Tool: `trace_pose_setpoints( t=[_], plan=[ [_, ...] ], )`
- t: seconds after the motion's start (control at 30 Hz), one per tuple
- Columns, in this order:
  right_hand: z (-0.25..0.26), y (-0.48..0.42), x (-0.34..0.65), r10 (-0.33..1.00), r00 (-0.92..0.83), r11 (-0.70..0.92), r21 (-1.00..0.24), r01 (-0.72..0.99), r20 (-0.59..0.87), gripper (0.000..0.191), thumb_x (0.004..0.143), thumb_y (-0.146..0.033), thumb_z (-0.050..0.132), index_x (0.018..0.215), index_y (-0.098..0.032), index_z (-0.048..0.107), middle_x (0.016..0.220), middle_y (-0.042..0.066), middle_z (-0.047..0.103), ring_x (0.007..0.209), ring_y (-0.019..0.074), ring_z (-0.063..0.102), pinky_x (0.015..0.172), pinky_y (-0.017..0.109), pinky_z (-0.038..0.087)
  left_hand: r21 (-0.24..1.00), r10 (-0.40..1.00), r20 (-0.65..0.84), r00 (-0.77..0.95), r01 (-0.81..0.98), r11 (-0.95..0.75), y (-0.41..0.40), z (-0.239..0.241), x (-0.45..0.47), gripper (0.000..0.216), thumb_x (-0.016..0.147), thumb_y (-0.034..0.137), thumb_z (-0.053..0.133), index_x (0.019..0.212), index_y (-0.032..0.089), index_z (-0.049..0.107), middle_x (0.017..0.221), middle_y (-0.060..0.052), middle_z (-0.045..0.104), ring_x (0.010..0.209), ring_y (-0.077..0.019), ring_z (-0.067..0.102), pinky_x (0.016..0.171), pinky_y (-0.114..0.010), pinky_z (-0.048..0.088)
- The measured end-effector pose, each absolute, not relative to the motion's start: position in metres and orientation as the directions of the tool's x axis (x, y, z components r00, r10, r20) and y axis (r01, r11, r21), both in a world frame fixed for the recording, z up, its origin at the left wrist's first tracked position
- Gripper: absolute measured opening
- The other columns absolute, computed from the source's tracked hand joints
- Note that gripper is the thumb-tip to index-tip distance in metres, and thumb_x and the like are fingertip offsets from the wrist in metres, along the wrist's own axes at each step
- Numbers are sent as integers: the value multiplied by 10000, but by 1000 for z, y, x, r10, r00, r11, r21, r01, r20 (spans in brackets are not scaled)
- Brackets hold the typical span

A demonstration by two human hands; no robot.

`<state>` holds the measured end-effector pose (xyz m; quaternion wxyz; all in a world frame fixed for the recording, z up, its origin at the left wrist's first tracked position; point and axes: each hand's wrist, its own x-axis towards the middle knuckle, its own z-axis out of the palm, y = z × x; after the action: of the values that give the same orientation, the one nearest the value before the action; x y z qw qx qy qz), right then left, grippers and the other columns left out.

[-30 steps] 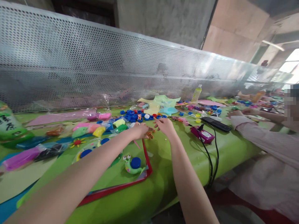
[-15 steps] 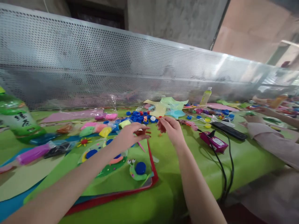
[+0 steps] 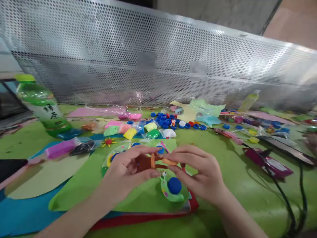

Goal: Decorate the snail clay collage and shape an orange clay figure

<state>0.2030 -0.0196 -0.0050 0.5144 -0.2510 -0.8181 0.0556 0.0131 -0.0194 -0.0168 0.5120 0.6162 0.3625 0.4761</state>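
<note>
My left hand (image 3: 131, 170) pinches a thin orange clay piece (image 3: 153, 161), seen nearly edge-on, between thumb and fingers. Close by, my right hand (image 3: 200, 170) grips a small flat orange clay piece (image 3: 169, 162) with its fingertips. The two pieces are side by side; whether they touch I cannot tell. Both hands are over a light green sheet (image 3: 141, 198). A green clay snail (image 3: 170, 194) with a blue bottle cap (image 3: 174, 185) as its shell lies just below my right hand. Behind my left hand, a round clay picture (image 3: 106, 165) is partly hidden.
Bags of coloured clay (image 3: 130, 133) and a pile of blue caps (image 3: 164, 120) lie beyond the hands. A green tea bottle (image 3: 46, 109) stands left. To the right are a hot glue gun (image 3: 229, 135), a purple box (image 3: 267, 163) with black cables, and a phone-like black object (image 3: 288, 150).
My hands have come together, and the orange pieces now show between them. My right hand has moved nearer the snail. The view has turned left.
</note>
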Motion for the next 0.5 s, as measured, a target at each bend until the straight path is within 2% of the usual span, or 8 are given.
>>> trace_pose_setpoints(
  t=[0.1,0.33,0.5],
  plan=[
    [-3,-21,205,446,-348,851,-270,451,825,169,762,-93,597,904,-136,680,785,69,668,676,125,626,600,241,536,987,931,160,329,-51,-151,-24,-14,11,289,690,263,716,970,302,657,938,14,669,795,-148,653,712,-277,572],
    [-8,-25,208,375,-497,802,-6,597,782,206,785,-136,586,972,-118,672,812,87,655,670,157,611,582,299,503,969,955,215,206,78,-235,-33,-13,12,387,645,254,755,999,334,622,949,51,662,852,-127,652,745,-196,559],
    [-9,-25,210,367,-533,804,28,594,762,218,806,-159,573,1005,-130,656,860,83,658,701,148,613,607,289,500,963,957,227,180,108,-248,-32,-13,15,302,631,202,758,865,266,578,841,79,660,800,-80,651,706,-120,532]
  ],
)
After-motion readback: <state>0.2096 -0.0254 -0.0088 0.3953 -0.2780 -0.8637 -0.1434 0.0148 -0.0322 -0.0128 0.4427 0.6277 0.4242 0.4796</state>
